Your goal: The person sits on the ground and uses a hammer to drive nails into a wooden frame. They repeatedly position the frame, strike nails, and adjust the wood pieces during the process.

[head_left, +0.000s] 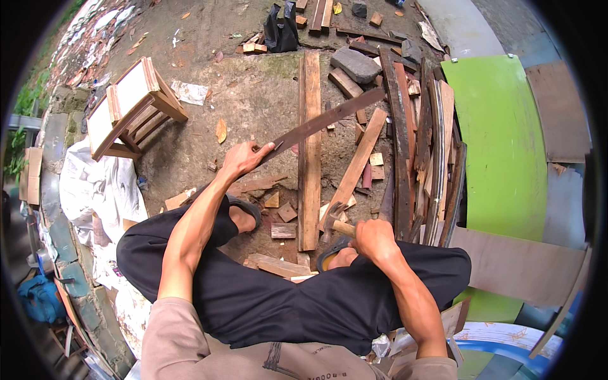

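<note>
My left hand (242,158) is closed around a long, dark wooden strip (329,123), its thumb laid along the top. The strip slants from my left knee up to the far right, crossing above a long upright-lying plank (311,190) on the ground. In my right hand (375,239) is a hammer (345,228), gripped by its pale wooden handle over my right foot. The hammer's metal head points left, near the lower end of a slanting light board (360,164). Short wood offcuts (283,230) lie between my feet.
Stacked long boards (437,158) lie at the right, beside a green panel (500,139). A grey stone (356,65) and a black bag (280,28) are farther off. To the left stand a small wooden stool (136,104) and white sacks (98,190).
</note>
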`<state>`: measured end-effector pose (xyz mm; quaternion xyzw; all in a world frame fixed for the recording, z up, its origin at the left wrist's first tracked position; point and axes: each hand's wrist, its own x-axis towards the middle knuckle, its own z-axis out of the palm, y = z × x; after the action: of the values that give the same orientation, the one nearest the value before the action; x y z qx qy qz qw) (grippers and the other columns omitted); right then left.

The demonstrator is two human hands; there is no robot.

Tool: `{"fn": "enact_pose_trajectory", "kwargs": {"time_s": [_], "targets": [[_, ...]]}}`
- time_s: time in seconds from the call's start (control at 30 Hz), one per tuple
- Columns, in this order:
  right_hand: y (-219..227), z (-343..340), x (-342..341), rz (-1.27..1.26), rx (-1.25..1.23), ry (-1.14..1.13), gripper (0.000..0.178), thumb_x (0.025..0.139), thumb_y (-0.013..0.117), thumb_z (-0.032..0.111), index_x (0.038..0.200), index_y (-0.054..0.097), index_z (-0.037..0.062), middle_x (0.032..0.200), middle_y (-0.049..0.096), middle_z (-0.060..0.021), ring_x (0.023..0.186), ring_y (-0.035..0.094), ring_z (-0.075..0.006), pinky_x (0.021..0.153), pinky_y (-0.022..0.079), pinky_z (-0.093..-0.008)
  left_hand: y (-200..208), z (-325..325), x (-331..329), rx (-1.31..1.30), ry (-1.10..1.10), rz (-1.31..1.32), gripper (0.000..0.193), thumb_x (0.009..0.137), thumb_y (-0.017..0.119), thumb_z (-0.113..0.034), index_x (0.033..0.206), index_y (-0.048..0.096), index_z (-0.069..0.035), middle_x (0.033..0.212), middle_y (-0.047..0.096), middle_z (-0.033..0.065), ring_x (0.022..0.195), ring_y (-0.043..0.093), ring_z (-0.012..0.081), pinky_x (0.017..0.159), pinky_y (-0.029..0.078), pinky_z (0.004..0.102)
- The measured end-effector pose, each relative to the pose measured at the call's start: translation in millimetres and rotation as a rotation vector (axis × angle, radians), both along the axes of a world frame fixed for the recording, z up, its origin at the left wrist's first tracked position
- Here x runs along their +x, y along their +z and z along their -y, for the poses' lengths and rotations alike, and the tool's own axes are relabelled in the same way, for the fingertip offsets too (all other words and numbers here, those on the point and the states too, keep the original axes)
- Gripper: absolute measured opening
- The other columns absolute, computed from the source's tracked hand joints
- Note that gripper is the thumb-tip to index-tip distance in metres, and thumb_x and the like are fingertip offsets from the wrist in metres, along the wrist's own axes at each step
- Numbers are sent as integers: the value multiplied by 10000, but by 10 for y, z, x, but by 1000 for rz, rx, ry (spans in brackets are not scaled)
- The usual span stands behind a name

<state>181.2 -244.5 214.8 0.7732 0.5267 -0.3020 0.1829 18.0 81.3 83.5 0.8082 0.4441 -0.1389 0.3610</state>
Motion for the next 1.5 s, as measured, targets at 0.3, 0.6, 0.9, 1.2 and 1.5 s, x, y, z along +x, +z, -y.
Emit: {"fn": "enact_pose_trajectory", "kwargs": {"time_s": [0.3,0.6,0.9,1.2,1.5], "targets": [[250,30,190,17,144,-65,446,739,785,458,822,711,26,746,699,-174,746,704,-346,673,555,-428,259,110,568,19,503,537,886,866,354,-825,828,628,17,707,560,80,717,521,185,696,435,374],[469,210,309,95,92,-384,419,754,795,426,875,729,30,826,717,-182,818,715,-340,713,558,-421,-314,1137,550,-36,942,729,706,747,765,-588,1060,621,28,954,674,147,887,653,273,804,494,414],[398,317,328,197,232,-441,441,749,802,415,845,703,-4,797,702,-215,802,707,-375,708,554,-453,-912,1736,471,-179,1525,237,695,787,665,-545,1051,646,98,1055,677,250,970,649,382,858,467,490],[363,224,309,190,279,-459,483,756,790,445,839,659,-12,778,683,-233,797,681,-413,696,530,-491,-1194,1630,278,-347,1232,-12,751,779,707,-584,1064,672,109,1097,688,215,952,671,322,811,507,444],[316,151,223,143,275,-425,435,787,771,383,872,654,-27,791,688,-246,791,691,-416,698,537,-495,-1265,1360,-168,-645,738,-5,866,718,696,-727,1085,690,58,1094,679,196,943,655,318,792,510,450]]}}
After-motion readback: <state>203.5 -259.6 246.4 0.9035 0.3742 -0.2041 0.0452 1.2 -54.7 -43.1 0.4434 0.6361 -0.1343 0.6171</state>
